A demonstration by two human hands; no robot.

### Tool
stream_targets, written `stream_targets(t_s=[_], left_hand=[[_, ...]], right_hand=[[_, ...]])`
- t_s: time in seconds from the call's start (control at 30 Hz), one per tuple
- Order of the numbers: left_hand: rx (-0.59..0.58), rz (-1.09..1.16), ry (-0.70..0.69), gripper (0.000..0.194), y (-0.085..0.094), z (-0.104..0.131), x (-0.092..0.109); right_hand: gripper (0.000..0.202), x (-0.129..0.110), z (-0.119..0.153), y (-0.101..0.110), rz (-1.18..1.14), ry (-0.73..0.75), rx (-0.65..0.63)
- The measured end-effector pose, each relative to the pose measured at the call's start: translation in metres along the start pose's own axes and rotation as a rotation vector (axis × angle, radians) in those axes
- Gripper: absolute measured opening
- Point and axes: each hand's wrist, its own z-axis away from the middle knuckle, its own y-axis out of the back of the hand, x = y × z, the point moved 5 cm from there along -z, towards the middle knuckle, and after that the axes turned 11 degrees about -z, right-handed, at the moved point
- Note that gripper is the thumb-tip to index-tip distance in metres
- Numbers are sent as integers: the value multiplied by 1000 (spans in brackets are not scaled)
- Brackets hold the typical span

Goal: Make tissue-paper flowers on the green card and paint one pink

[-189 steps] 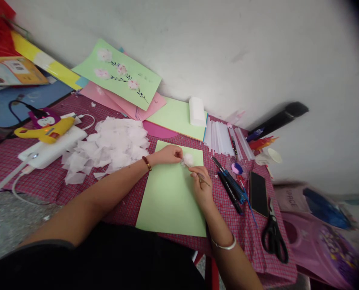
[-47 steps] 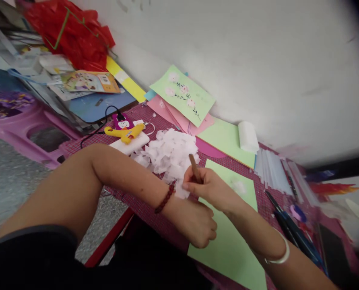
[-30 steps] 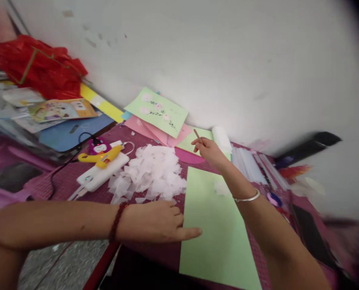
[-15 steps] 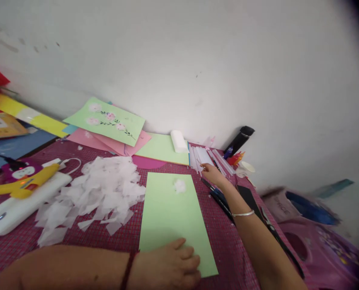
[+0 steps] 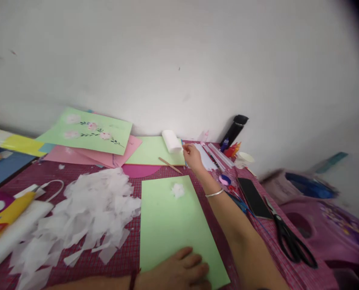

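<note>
My left hand [image 5: 179,270] lies flat on the near end of a light green sheet [image 5: 167,225], fingers stretched out. A small white paper flower [image 5: 178,190] sits near the sheet's far edge. My right hand [image 5: 193,158] is over the back of the table, between a white block [image 5: 171,141] and a bundle of translucent sticks [image 5: 221,155]. Its fingers are bent together; whatever they hold, if anything, is too small to make out. A thin wooden stick [image 5: 170,165] rests partly on another green sheet [image 5: 147,147], left of that hand.
Cut white paper pieces [image 5: 89,209] are heaped at left, beside a yellow glue gun [image 5: 12,215] on a white power strip [image 5: 16,237]. A green card with painted flowers [image 5: 91,131] leans at the back. Black scissors [image 5: 288,235] and a dark phone [image 5: 254,197] lie right.
My right hand has moved left, towards the white block. The wooden stick now lies on the table by the back green sheet. My left hand stays on the near sheet; the view has shifted.
</note>
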Motion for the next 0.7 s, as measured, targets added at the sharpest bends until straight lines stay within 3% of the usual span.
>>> stream_targets(t_s=[0.2,0.33,0.47,0.6,0.7], left_hand=[[-19,84,50,26,-4,4,3],[-168,118,199,42,6,8,3],[-335,236,290,66,21,16,6],[-353,380,252,73,22,20,14],[-338,380,254,71,19,21,15]], right_hand=[[21,19,89,64,32,-14,-46],[22,31,148,101,2,-217,12],[25,19,190,84,-296,-387,-141],[30,4,208,60,-599,-551,-143],[36,6,209,50,-655,-644,-104]])
